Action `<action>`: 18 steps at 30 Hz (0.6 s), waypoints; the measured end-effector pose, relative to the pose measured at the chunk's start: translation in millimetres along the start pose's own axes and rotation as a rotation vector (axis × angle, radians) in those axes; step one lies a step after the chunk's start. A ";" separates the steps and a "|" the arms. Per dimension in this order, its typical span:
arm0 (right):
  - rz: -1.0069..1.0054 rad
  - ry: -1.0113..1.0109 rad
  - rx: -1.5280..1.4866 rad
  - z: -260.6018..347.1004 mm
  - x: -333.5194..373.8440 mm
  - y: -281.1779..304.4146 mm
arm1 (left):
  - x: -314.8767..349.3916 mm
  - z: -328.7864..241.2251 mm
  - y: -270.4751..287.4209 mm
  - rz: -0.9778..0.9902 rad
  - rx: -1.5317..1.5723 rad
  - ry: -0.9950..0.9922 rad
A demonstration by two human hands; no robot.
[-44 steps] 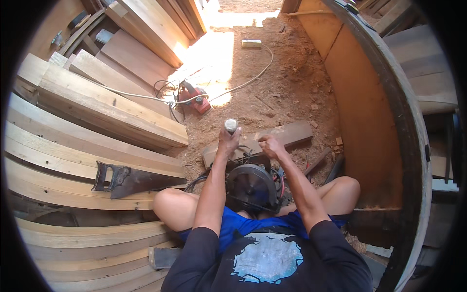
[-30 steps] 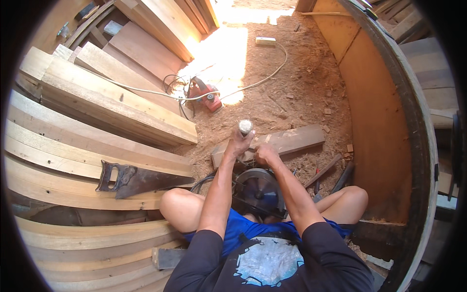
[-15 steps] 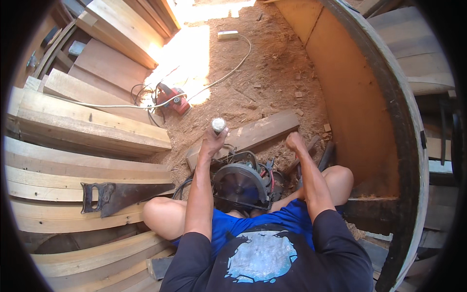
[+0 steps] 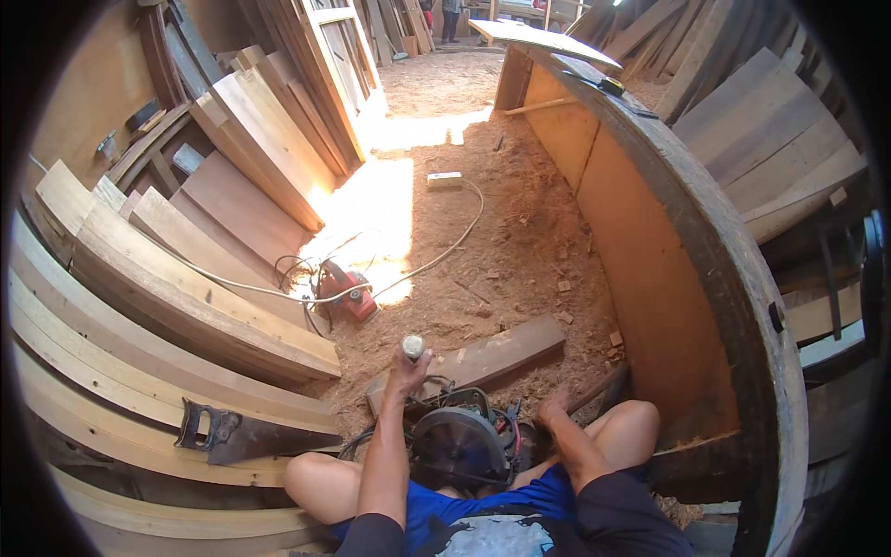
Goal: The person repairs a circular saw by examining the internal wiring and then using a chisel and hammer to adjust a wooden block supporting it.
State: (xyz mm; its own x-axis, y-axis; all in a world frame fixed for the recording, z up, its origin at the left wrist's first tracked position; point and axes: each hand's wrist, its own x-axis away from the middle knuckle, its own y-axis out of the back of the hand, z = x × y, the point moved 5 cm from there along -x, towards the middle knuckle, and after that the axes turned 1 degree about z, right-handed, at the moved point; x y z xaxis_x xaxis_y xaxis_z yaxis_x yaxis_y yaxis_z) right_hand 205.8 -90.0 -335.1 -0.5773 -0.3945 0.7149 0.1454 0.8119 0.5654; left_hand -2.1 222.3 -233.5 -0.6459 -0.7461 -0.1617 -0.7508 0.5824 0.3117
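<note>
My left hand (image 4: 406,373) is closed round an upright dark thing with a pale, round top (image 4: 413,347); its kind is hard to make out. Below that hand, between my bent legs, a circular saw (image 4: 458,446) stands with its large round blade facing me. My right hand (image 4: 554,407) is low at the saw's right side, near some tools and dark bars on the ground; its fingers are blurred and partly hidden, and nothing shows clearly in them. Just beyond the saw, a brown wooden plank (image 4: 506,355) lies slantwise on the sawdust.
A handsaw (image 4: 251,438) rests on stacked timber (image 4: 186,367) at the left. Farther off lie a red power tool (image 4: 348,295) and a white power strip (image 4: 444,179) with its cable. A large curved wooden frame with orange-brown panels (image 4: 650,260) stands along the right.
My view has tilted up, showing more of the workshop's far end. My right hand, a fist by the plank's end earlier, has come down and left toward the saw. The left keeps its grip.
</note>
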 end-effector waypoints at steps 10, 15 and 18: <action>-0.056 0.035 -0.359 -38.8 20.3 73.8 | 2.6 -19.8 -2.4 -0.003 0.022 0.006; -0.348 0.412 -1.112 -60.2 87.6 131.5 | 4.6 -20.4 0.4 -0.003 -0.021 0.030; -0.249 0.477 -1.740 -37.1 105.3 112.2 | 2.3 -23.0 -5.9 0.036 -0.122 0.051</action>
State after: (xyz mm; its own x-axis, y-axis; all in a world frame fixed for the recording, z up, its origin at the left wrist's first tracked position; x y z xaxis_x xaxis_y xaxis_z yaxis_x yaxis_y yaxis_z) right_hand 191.1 -56.4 -181.2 -0.5060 -0.7515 0.4233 0.8599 -0.4781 0.1789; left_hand 4.0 209.7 -214.1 -0.6621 -0.7426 -0.1009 -0.7025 0.5682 0.4286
